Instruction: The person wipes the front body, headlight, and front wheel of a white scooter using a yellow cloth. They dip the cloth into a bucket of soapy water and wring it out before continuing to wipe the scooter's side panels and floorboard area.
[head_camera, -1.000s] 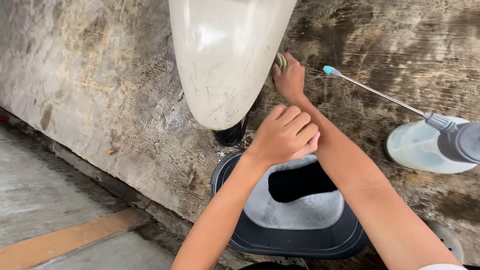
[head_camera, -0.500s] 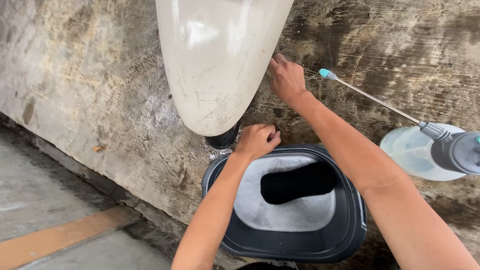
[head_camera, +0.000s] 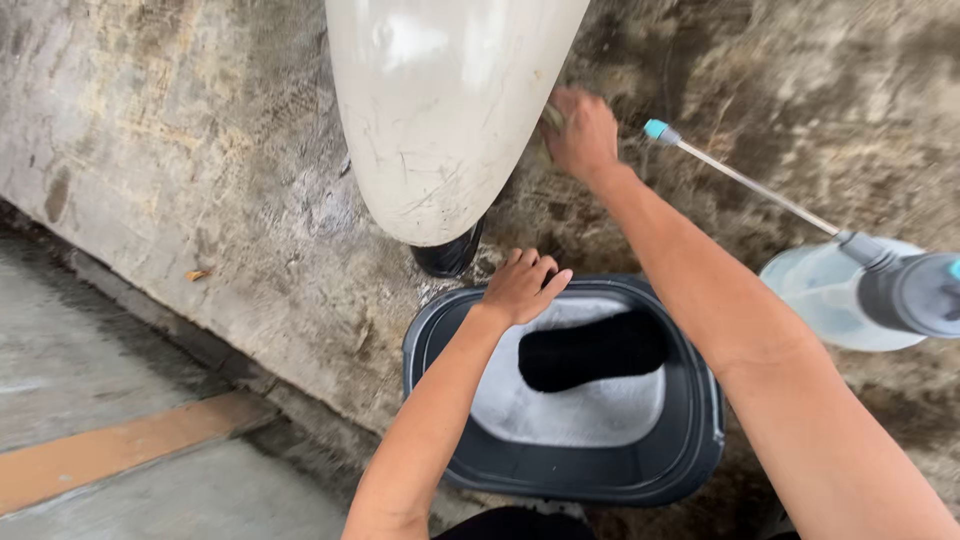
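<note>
My right hand (head_camera: 583, 133) presses a small yellowish sponge (head_camera: 553, 117) against the right side of a rounded cream-white panel (head_camera: 440, 100) that hangs over a black tyre (head_camera: 450, 255). My left hand (head_camera: 522, 287) rests with curled fingers on the far rim of a dark oval basin (head_camera: 690, 440). The basin holds foamy water (head_camera: 590, 410) and a black cloth (head_camera: 592, 350). Most of the sponge is hidden behind the panel's edge.
A clear pump sprayer bottle (head_camera: 840, 295) with a grey cap stands at the right, its thin wand (head_camera: 740, 180) with a teal tip pointing up-left. The ground is rough stained concrete (head_camera: 200, 160). A step with an orange stripe (head_camera: 120, 455) lies at lower left.
My left hand has dropped from near my right forearm down to the basin's far rim. My right hand has stayed at the panel's side with the sponge.
</note>
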